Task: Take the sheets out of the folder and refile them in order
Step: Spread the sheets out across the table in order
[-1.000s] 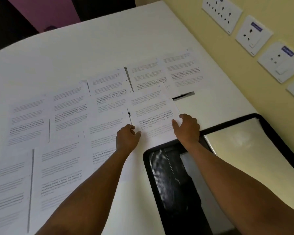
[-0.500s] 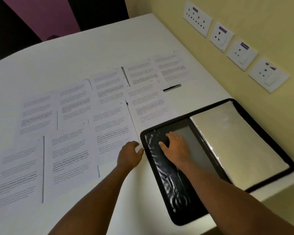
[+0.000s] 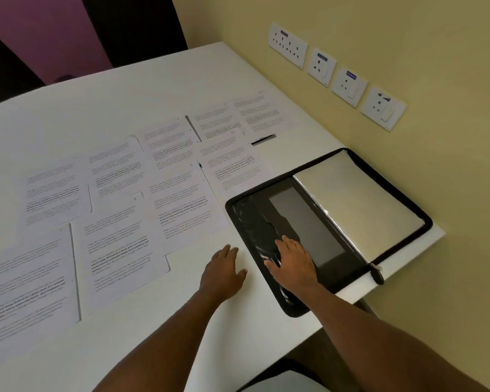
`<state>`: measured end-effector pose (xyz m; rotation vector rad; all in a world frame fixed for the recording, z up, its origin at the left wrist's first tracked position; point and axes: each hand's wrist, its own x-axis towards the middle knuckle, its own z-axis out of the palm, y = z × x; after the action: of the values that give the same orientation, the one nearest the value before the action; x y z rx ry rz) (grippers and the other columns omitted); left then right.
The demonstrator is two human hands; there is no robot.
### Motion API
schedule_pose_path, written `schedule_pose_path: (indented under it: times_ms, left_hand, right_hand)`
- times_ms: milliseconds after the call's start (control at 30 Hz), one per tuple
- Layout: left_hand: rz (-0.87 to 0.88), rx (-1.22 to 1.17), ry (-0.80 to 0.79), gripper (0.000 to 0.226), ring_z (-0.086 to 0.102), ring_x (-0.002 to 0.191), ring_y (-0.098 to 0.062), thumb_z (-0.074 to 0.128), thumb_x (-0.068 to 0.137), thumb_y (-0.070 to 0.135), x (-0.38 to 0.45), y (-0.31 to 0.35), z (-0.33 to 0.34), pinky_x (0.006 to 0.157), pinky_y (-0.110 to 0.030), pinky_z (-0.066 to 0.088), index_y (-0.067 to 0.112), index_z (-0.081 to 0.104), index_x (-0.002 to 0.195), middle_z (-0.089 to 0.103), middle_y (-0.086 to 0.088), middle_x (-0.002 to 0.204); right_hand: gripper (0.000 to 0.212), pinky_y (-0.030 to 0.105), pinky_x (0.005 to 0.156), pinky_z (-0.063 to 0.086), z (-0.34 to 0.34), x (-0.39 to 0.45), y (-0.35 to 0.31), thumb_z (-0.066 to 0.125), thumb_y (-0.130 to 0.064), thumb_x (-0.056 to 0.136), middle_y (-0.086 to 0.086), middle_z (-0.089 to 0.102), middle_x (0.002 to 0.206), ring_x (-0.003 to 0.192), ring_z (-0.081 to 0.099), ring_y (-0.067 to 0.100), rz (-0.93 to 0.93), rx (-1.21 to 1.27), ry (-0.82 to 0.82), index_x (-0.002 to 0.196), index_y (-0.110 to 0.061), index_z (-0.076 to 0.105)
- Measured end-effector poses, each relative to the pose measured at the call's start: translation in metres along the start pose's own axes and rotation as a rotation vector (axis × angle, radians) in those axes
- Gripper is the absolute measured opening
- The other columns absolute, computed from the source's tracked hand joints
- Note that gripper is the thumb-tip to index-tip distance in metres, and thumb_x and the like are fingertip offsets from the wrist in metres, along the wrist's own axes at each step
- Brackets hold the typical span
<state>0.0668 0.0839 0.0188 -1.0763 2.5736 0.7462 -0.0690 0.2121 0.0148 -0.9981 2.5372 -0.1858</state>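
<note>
On the white table the printed sheets were all laid out in overlapping rows left of the open black zip folder, my right hand pressing flat on its left flap with fingers spread, my left hand loose on the tabletop, neither holding anything. Biggest worry was the folder's corner hanging over the table edge, so one careless shove could've tipped it off, or I'd knock the overlapped pages out of order. Wall sockets sat behind; nothing really blocked me.

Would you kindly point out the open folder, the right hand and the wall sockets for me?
folder (image 3: 402,193): head view, on its zip-edged rim at the far right side.
right hand (image 3: 293,260): head view, on the back of the hand.
wall sockets (image 3: 321,67): head view, on the second plate's face.
</note>
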Motion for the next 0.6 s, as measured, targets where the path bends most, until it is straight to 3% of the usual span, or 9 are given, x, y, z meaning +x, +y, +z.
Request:
schedule_pose_path:
  times_ms: [333, 600]
  left_hand:
    - [0.098, 0.019, -0.071, 0.067, 0.021, 0.147, -0.028, 0.053, 0.095, 0.047, -0.041, -0.003, 0.010, 0.117, -0.044, 0.029, 0.021, 0.027, 0.151, 0.018, -0.004, 0.162]
    - [0.113, 0.004, -0.057, 0.067, 0.023, 0.146, -0.028, 0.053, 0.095, 0.047, -0.044, 0.018, 0.017, 0.116, -0.044, 0.031, 0.020, 0.028, 0.151, 0.020, -0.004, 0.161]
  right_hand:
    - [0.075, 0.043, 0.119, 0.014, 0.008, -0.068, 0.011, 0.039, -0.068, 0.091, 0.001, 0.020, 0.161, 0.148, 0.018, 0.024, 0.125, 0.008, 0.038, 0.151, -0.025, 0.026]
    - [0.074, 0.045, 0.119, 0.018, -0.003, -0.076, 0.049, 0.048, -0.060, 0.092, 0.005, 0.022, 0.159, 0.147, 0.019, 0.025, 0.180, 0.116, 0.099, 0.151, -0.021, 0.027]
